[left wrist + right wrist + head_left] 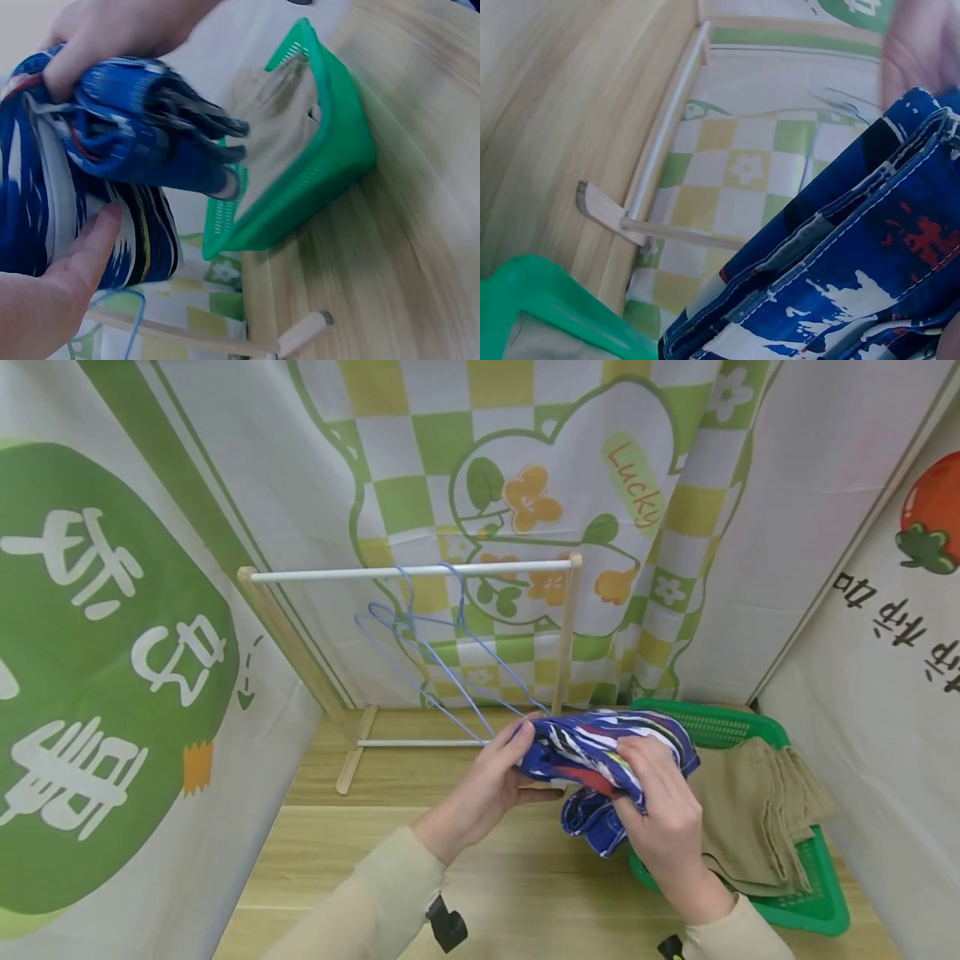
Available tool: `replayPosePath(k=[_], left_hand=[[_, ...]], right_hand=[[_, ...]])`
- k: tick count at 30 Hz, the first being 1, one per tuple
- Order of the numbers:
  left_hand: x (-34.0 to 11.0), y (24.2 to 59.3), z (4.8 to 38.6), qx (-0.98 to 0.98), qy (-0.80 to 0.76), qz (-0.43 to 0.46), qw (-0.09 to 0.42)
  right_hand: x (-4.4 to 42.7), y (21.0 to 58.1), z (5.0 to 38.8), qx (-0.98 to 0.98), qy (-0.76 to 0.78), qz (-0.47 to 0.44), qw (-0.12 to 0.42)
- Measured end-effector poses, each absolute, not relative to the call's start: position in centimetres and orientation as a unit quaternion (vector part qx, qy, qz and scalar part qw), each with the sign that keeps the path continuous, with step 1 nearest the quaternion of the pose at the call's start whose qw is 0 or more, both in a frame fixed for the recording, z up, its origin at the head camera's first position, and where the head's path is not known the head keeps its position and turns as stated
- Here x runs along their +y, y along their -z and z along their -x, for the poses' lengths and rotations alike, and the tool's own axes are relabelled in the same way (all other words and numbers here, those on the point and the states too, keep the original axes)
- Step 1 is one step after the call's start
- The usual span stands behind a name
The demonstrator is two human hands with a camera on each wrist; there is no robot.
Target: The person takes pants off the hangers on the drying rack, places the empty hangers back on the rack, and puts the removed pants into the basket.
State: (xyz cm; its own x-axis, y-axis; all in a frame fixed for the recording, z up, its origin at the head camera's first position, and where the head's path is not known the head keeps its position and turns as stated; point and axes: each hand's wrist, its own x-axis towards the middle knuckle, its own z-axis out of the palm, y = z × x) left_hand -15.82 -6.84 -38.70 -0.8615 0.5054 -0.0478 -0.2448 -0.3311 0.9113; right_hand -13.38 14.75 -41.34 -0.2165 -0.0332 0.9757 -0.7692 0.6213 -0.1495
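Observation:
Between both hands is a folded blue garment (600, 735) with white, red and yellow patterning. My left hand (476, 797) grips its left end, thumb on top. From the right side my right hand (663, 814) holds it, fingers over the upper face. A rolled or folded part of the cloth hangs below. Close up in the right wrist view, the garment (840, 277) shows stitched edges and stacked layers. Both hands also appear around the cloth in the left wrist view, the left hand (67, 300) with its thumb against it.
Blue wire hangers (442, 652) hang from the white rod (412, 570) of a wooden rack (566, 635) behind the hands. At the right, a green basket (828, 893) contains tan folded clothing (757, 810). Everything stands on a wood-grain tabletop (337, 868), with printed curtains around.

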Motion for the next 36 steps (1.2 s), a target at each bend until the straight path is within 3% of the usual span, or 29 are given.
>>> replayPosePath(k=[8,16,25,36], left_hand=[[-5.9,37.6,16.5,0.526,-0.832,-0.07,0.161],[-4.5,37.1,16.9,0.567,-0.815,-0.039,0.112],[-3.1,37.8,18.1,0.603,-0.792,-0.074,0.052],[-1.2,38.0,19.4,0.615,-0.776,-0.133,0.033]], right_hand=[[13.8,42.4,12.4,-0.702,-0.275,-0.353,0.554],[13.8,43.5,11.8,-0.719,-0.233,-0.359,0.548],[14.5,43.9,11.7,-0.74,-0.188,-0.351,0.542],[15.6,44.2,11.5,-0.767,-0.145,-0.332,0.53]])
